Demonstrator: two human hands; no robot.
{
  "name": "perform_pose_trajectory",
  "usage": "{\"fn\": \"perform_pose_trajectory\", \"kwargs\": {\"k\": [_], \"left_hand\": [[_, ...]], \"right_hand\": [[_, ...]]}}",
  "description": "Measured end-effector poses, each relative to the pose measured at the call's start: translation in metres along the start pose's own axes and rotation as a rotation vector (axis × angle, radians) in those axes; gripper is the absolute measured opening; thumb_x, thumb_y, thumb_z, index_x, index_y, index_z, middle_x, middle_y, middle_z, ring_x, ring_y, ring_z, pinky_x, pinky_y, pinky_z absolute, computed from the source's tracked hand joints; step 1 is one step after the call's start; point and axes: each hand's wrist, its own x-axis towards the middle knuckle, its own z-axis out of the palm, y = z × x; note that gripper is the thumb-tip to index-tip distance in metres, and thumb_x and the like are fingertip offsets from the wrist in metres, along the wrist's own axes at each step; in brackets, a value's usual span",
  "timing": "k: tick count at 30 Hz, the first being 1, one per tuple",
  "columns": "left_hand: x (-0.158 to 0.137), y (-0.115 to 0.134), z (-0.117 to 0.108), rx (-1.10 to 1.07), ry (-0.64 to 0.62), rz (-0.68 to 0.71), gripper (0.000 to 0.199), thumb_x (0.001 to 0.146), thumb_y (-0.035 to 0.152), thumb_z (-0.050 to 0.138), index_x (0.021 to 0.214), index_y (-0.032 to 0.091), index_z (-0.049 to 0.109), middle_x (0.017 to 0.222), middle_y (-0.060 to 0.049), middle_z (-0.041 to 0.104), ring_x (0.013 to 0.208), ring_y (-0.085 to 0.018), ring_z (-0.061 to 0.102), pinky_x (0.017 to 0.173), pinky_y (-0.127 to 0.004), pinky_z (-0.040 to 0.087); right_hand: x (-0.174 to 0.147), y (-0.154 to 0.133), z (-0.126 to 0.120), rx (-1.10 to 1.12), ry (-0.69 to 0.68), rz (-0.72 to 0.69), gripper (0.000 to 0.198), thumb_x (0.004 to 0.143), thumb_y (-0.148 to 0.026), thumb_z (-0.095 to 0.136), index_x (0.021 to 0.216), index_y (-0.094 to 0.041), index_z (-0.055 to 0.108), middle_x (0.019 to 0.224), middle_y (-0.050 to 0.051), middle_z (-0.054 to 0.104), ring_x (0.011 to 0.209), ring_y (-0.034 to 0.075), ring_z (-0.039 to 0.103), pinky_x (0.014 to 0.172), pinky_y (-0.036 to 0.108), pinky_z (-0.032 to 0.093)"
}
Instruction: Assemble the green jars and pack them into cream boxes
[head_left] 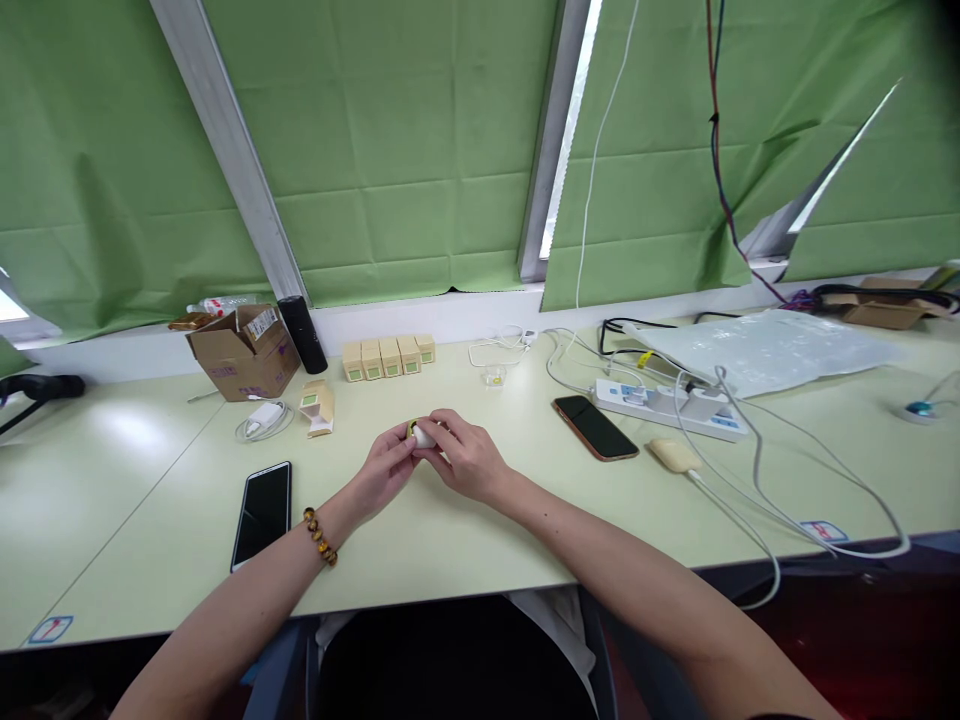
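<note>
Over the middle of the table, my left hand (386, 468) and my right hand (466, 457) meet around a small white rounded object (424, 438). A yellow-green part with a dark middle shows at its left end, by my left fingertips. Both hands are closed on it, and my fingers cover much of it, so its kind is unclear. Beyond my left hand stands an opened small cardboard box (317, 405). A row of several small tan boxes (386, 358) with green labels stands farther back. Near them lies a small clear plastic piece (494, 376) with a yellow spot.
At left are a phone (262, 512), a white charger (262, 420), a cardboard carton (247, 360) and a black cylinder (302, 335). To the right lie another phone (596, 428), a power strip (667, 405) with looping cables, a cream-coloured mouse (673, 455) and a plastic sheet (772, 350).
</note>
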Motion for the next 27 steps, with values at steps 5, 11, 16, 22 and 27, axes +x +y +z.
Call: {"fn": "perform_pose_trajectory", "kwargs": {"k": [5,11,16,22,27], "left_hand": [[0.0,-0.004,0.002,0.033,0.068,0.031,0.037,0.09,0.04,0.074,0.119,0.017,0.072,0.116,-0.011,0.071,0.107,-0.021,0.065,0.096,-0.034,0.052],[0.001,-0.011,0.004,0.171,0.135,0.121,0.042,0.093,0.045,0.07,0.125,0.019,0.069,0.121,-0.01,0.072,0.11,-0.023,0.065,0.093,-0.033,0.053],[-0.001,-0.011,0.007,0.244,0.169,0.162,0.046,0.094,0.05,0.068,0.127,0.019,0.066,0.126,-0.011,0.071,0.112,-0.024,0.067,0.098,-0.036,0.053],[-0.002,-0.015,0.005,0.141,0.06,0.139,0.055,0.091,0.042,0.075,0.139,0.021,0.058,0.137,-0.013,0.063,0.127,-0.025,0.061,0.108,-0.038,0.049],[0.0,-0.013,0.007,0.121,0.118,0.096,0.046,0.091,0.039,0.076,0.129,0.018,0.062,0.124,-0.012,0.068,0.113,-0.021,0.065,0.096,-0.032,0.053]], "right_hand": [[0.001,-0.002,0.001,0.051,0.05,-0.041,0.032,0.105,-0.027,0.05,0.135,-0.016,0.056,0.118,0.016,0.065,0.1,0.022,0.068,0.07,0.03,0.061],[0.003,-0.003,0.001,0.049,0.114,-0.112,0.037,0.103,-0.023,0.05,0.139,-0.016,0.052,0.12,0.018,0.066,0.108,0.026,0.068,0.073,0.034,0.063],[0.002,-0.001,0.003,0.035,0.172,-0.133,0.037,0.102,-0.021,0.052,0.139,-0.015,0.053,0.118,0.019,0.066,0.106,0.026,0.069,0.07,0.033,0.063],[-0.001,0.003,0.003,0.036,0.096,-0.083,0.034,0.104,-0.023,0.05,0.137,-0.017,0.055,0.116,0.017,0.065,0.094,0.022,0.07,0.068,0.032,0.063],[0.0,-0.001,0.005,0.049,0.081,-0.052,0.038,0.103,-0.025,0.052,0.141,-0.017,0.052,0.116,0.016,0.063,0.092,0.022,0.069,0.068,0.032,0.063]]}}
